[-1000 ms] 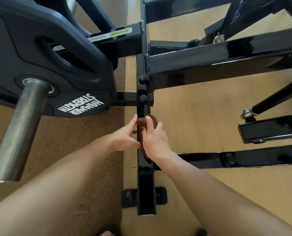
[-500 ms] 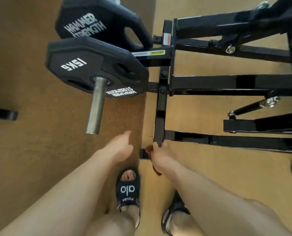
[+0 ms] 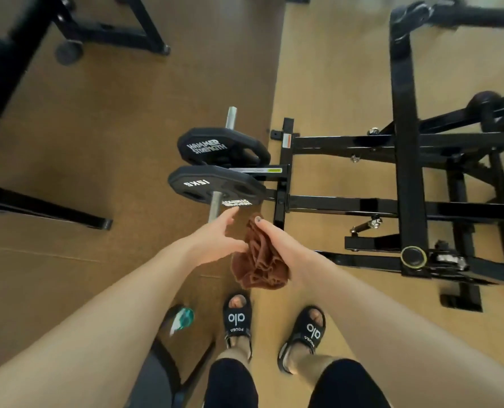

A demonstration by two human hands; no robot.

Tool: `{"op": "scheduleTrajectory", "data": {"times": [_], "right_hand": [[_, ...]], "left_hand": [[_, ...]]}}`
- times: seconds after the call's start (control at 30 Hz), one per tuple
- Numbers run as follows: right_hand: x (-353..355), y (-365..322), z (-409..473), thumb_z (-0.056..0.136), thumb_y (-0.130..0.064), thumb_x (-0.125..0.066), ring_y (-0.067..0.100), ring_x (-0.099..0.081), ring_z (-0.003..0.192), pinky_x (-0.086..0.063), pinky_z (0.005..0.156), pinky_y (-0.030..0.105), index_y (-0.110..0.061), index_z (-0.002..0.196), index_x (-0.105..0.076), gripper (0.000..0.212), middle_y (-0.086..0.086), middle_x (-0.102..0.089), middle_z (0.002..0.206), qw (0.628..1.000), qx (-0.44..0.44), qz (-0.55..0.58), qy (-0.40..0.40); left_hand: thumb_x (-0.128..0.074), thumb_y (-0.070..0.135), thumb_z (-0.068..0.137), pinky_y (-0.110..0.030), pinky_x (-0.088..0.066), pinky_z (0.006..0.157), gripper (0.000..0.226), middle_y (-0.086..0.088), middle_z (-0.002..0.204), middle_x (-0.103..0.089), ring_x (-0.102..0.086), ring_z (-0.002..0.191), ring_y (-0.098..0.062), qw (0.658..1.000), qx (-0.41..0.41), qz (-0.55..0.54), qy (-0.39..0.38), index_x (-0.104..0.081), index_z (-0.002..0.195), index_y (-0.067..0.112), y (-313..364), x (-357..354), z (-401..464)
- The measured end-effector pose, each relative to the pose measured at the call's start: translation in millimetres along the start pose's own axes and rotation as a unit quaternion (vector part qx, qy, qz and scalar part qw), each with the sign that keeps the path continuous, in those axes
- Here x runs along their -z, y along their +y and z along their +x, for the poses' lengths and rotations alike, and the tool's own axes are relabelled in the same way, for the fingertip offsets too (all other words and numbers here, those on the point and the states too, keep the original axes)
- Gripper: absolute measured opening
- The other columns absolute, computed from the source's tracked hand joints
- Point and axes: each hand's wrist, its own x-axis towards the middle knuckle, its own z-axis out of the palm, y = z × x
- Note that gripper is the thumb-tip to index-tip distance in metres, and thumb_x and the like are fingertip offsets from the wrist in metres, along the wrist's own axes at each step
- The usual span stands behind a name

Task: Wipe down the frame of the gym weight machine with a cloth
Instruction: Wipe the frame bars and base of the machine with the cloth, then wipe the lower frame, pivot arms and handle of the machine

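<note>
— What is the floor like?
— Two surfaces meet in a straight seam: a darker brown speckled mat (image 3: 91, 136) on the left and a lighter tan floor (image 3: 333, 83) on the right.
— What stands on the tan part?
— The black machine frame (image 3: 403, 148), with a bolted foot plate (image 3: 275, 134) right at the seam, and the right sandal (image 3: 306, 334).
— And on the mat?
— Black legs of other equipment (image 3: 103, 33), a dark bar (image 3: 47, 210) at the left, and a teal-capped bottle (image 3: 183, 319) beside the left sandal (image 3: 237, 322).
</note>
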Motion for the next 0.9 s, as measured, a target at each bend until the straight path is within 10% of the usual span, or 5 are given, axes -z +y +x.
{"op": "scheduleTrajectory", "data": {"times": [0.37, 0.6, 0.9], "right_hand": [[-21.7, -94.1, -159.3, 0.042, -0.074, -0.088, 0.031, -0.071, 0.112, -0.050, 0.108, 0.048, -0.019, 0.125, -0.066, 0.101, 0.011, -0.074, 0.119, 0.985, 0.081, -0.088, -0.122], [-6.9, -125.1, -179.1, 0.074, -0.037, -0.087, 0.028, -0.068, 0.112, -0.056, 0.101, 0.049, -0.023, 0.129, -0.057, 0.065, 0.008, -0.069, 0.122, 0.971, 0.173, -0.146, -0.082], [29.0, -181.4, -187.9, 0.091, -0.011, -0.067, 0.021, -0.053, 0.098, -0.051, 0.089, 0.038, -0.015, 0.114, -0.067, 0.024, 0.001, -0.055, 0.109, 0.740, 0.505, -0.415, 0.160]], "left_hand": [[-0.077, 0.021, 0.089, -0.043, -0.053, 0.104, 0.041, 0.000, 0.115, -0.069, -0.067, 0.110, -0.018, 0.995, -0.038, -0.089, 0.011, -0.058, 0.125, 0.024, 96.1, 98.6, -114.6], [-0.077, 0.031, 0.089, -0.030, -0.054, 0.089, 0.027, 0.008, 0.106, -0.070, -0.065, 0.100, -0.008, 0.995, -0.090, -0.029, 0.039, -0.062, 0.112, 0.028, 129.3, 123.1, -126.7], [-0.079, 0.018, 0.082, -0.017, -0.046, 0.067, 0.032, 0.014, 0.082, -0.066, -0.060, 0.074, 0.001, 0.975, -0.176, 0.087, 0.106, -0.053, 0.090, 0.035, 199.6, 148.1, -114.9]]}}
